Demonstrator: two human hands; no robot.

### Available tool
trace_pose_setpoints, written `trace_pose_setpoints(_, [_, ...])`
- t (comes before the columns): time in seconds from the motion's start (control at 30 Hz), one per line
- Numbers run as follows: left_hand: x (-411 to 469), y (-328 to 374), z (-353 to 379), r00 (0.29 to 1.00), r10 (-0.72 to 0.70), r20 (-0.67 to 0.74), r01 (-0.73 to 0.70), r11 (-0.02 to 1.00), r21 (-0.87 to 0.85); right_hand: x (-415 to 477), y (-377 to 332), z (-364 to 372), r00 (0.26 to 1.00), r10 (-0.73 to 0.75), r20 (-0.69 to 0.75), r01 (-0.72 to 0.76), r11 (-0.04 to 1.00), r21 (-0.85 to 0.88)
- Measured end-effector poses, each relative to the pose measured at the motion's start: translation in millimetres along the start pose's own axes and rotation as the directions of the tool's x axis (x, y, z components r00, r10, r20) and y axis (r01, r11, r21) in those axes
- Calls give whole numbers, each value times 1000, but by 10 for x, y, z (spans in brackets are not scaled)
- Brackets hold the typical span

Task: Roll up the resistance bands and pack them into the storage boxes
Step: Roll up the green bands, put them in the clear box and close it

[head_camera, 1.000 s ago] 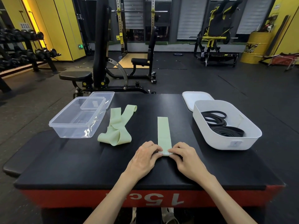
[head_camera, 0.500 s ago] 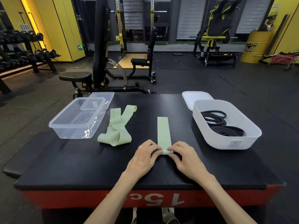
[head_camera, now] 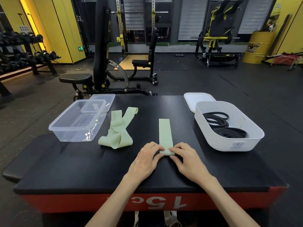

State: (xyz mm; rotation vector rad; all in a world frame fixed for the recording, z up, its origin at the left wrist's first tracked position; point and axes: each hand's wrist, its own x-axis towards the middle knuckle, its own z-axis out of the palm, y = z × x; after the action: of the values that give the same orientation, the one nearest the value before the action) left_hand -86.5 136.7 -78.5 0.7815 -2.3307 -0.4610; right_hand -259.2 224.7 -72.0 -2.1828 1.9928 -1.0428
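Pale green flat resistance band [head_camera: 165, 131] lies lengthwise on black padded bench [head_camera: 82, 161]; my left hand [head_camera: 146, 158] and right hand [head_camera: 188, 158] pinch its rolled near end.

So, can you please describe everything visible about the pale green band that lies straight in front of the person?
The pale green band is a flat, thin strip that looks like smooth rubber. It lies straight on the black padded top and runs away from the person, with a squared far end. Its near end is wound into a small roll. The left hand and the right hand pinch this roll from either side. Nothing else touches it.
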Motion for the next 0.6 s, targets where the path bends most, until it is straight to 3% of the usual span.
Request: trace_pose_setpoints(0.6, [-62,19,-19,998,39,-39,-39,999,-6,-36,2,-41,999,-32,7,32,999,42])
